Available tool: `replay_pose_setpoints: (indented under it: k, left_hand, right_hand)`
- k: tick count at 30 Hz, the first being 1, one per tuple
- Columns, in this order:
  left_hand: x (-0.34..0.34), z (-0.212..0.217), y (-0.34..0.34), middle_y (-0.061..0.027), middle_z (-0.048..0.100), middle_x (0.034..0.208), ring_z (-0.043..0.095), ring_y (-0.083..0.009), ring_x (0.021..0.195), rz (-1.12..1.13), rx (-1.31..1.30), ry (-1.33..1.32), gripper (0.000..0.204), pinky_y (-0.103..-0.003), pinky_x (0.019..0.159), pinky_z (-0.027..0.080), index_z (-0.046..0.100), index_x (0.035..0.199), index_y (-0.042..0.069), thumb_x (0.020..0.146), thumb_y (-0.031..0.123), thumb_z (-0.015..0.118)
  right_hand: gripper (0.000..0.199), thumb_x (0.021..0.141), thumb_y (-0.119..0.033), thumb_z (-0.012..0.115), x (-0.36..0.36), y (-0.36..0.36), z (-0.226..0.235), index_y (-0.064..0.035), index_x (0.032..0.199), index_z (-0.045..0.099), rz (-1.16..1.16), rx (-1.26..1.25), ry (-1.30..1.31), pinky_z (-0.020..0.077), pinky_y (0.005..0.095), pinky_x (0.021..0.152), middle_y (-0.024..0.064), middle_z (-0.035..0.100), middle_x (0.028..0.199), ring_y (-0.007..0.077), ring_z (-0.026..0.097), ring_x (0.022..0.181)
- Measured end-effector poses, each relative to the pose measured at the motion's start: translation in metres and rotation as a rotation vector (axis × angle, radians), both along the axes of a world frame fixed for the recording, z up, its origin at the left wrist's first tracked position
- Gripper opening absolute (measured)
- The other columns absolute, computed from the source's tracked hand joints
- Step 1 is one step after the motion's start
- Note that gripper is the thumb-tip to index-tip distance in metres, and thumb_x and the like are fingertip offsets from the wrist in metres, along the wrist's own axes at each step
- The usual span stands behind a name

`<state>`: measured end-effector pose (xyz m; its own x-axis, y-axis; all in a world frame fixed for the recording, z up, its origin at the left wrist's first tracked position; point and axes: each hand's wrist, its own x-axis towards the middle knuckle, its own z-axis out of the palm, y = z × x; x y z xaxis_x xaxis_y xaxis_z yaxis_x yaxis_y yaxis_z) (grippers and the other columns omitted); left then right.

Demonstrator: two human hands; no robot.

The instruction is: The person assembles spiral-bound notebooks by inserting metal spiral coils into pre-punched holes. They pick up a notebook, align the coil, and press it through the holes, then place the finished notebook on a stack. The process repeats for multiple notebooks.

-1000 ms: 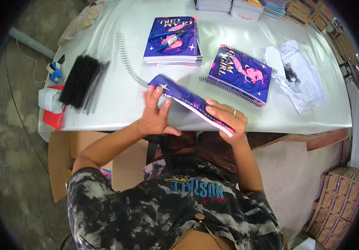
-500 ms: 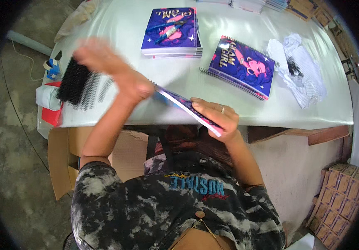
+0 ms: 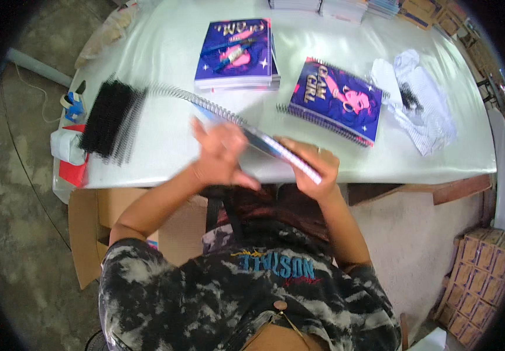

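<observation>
My right hand grips a thin notebook by its near end, its spine edge turned up. A spiral binding coil runs along the far part of that edge, and its loose end curves out to the left above the table. My left hand is beside the coiled edge, somewhat smeared by motion, with fingers apart and nothing in them. To the left lies a pile of black spiral coils. Bound notebooks with a purple illustrated cover lie to the right, coils along their edges.
Farther back stands a stack of purple-covered books with a blue pen-like tool on top. Crumpled plastic holding dark coils lies at the right. Blue tape sits at the left edge. An open carton stands below the table.
My left hand has swung from the coil pile side toward me and right. A coil now extends from the notebook's edge. The notebook remains in my right hand.
</observation>
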<state>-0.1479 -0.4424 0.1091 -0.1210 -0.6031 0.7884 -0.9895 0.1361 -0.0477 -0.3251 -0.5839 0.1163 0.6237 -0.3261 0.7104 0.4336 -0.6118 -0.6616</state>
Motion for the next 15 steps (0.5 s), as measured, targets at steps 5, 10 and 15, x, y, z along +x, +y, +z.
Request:
replay_pose_setpoints:
  k: [5, 10, 15]
  left_hand:
    - [0.035, 0.059, -0.013, -0.0078, 0.057, 0.098, 0.052, -0.0261, 0.093, 0.045, 0.318, 0.214, 0.043, -0.039, 0.079, 0.037, 0.062, 0.088, 0.008, 0.080, 0.050, 0.057]
    - [0.037, 0.061, -0.034, -0.0135, 0.055, 0.105, 0.049, -0.0281, 0.099, -0.022, -0.107, 0.051, 0.045, -0.043, 0.088, 0.031, 0.058, 0.100, 0.009, 0.078, 0.049, 0.061]
    - [0.015, 0.021, -0.019, -0.0258, 0.035, 0.127, 0.030, -0.0406, 0.122, 0.046, -0.026, 0.193, 0.083, -0.054, 0.102, 0.012, 0.042, 0.122, 0.000, 0.077, 0.070, 0.038]
  right_hand:
    - [0.030, 0.079, 0.002, 0.061, 0.003, 0.010, 0.015, 0.0022, 0.109, 0.060, 0.124, 0.409, 0.114, 0.0481, 0.0249, 0.077, 0.0137, 0.065, 0.103, 0.0162, 0.063, 0.088]
    - [0.032, 0.077, 0.006, 0.056, 0.002, 0.008, 0.010, 0.0033, 0.109, 0.060, 0.042, 0.227, 0.153, 0.0480, 0.0275, 0.082, 0.0165, 0.064, 0.104, 0.0227, 0.063, 0.094]
    - [0.031, 0.075, 0.007, 0.054, 0.005, 0.020, 0.016, 0.0032, 0.105, 0.061, 0.045, -0.019, 0.033, 0.0496, 0.0306, 0.082, 0.0174, 0.063, 0.106, 0.0260, 0.063, 0.096]
